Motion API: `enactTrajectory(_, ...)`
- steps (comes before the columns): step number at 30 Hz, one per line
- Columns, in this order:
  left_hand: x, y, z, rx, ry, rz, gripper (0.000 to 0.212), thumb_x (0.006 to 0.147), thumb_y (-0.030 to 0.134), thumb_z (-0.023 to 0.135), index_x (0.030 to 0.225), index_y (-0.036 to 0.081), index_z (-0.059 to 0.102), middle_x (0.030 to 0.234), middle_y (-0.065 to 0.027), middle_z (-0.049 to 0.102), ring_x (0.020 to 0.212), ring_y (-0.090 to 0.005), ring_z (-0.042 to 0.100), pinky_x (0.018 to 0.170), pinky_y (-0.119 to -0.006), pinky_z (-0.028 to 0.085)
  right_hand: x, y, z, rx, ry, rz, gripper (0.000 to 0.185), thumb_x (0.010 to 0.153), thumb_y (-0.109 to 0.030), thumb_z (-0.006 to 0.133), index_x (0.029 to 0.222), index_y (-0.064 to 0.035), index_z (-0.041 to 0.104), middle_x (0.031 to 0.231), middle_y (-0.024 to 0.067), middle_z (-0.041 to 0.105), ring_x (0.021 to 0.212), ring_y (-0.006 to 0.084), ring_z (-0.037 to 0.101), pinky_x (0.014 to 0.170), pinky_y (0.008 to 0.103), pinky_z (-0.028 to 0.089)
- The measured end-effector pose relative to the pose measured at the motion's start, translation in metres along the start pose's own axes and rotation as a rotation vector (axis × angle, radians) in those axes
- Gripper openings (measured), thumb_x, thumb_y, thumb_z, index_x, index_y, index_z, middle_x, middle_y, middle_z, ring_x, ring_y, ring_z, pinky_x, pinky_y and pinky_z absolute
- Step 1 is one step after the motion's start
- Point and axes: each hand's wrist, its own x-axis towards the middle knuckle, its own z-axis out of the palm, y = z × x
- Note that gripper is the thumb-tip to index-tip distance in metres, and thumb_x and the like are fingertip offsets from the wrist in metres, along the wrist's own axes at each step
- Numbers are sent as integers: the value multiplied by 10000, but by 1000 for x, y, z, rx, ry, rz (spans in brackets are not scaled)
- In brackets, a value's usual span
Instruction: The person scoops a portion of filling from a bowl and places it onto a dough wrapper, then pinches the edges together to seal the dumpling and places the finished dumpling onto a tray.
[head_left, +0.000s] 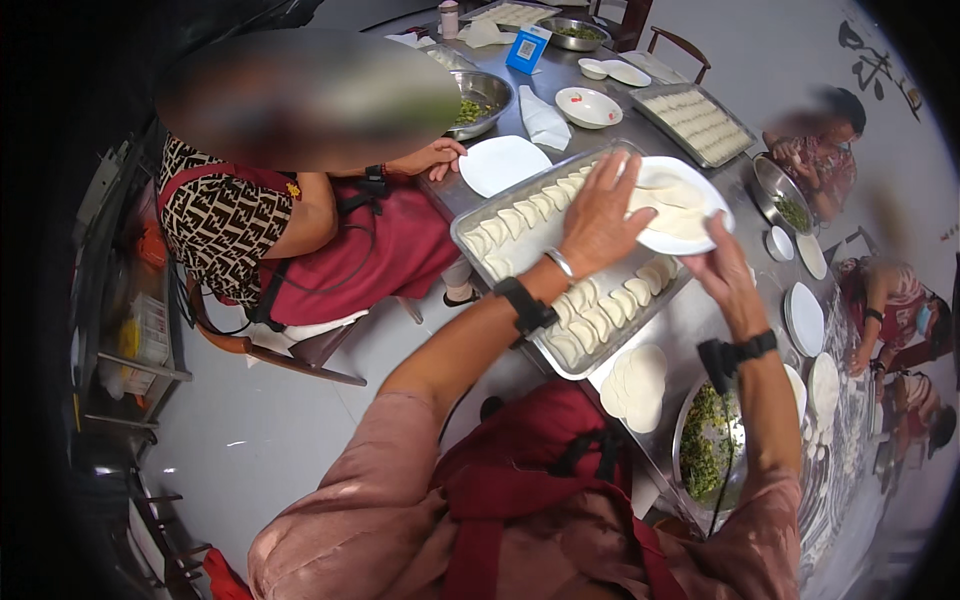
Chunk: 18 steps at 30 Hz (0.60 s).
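Note:
My right hand grips the near right rim of a white plate, thumb on top. Flat pale dough pieces lie on that plate, which is held over the far right part of a metal tray. My left hand is over the tray at the plate's left edge. Its fingers are stretched out, and its thumb overlaps the plate; whether it touches the dough is unclear. Folded dumplings stand in rows along the tray's near right part. Another row of dumplings lines its far left side.
Overlapping dough wrappers lie beside the tray. A steel bowl of green filling is by my right forearm. A seated person's hand rests near an empty white plate. Other people work across the table, near another dumpling tray.

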Motion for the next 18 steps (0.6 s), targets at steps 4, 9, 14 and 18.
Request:
enactTrajectory(4,4,-81,-22,127,-290,-13,776,831,521,593,1440,100,361,1455,-269,329,1350,-427,304,1108,-434,277,62,56,57,-54,-100,95,484,1018,-343,399,1304,47,420,1252,198,551,1096,312,603,890,438,560)
enactTrajectory(9,17,-148,-37,111,-512,-190,770,853,567,535,1457,127,348,1458,-291,309,1340,-438,318,1101,-422,284,118,98,100,-174,-7,125,525,1004,-349,424,1284,95,390,1133,230,581,923,314,667,666,406,630)
enactTrajectory(14,19,-202,-18,265,-456,-249,638,908,469,508,1438,145,367,1417,-295,364,1301,-421,386,1038,-441,375,142,111,115,-280,131,162,506,1004,-317,420,1266,115,381,1125,246,585,875,332,678,608,431,631)
enactTrajectory(18,14,-267,17,542,-404,-123,524,926,380,511,1323,38,480,1189,-255,580,1146,-399,529,948,-485,440,126,96,110,-225,134,168,529,1007,-310,416,1262,149,351,1136,247,569,927,347,664,664,453,629)
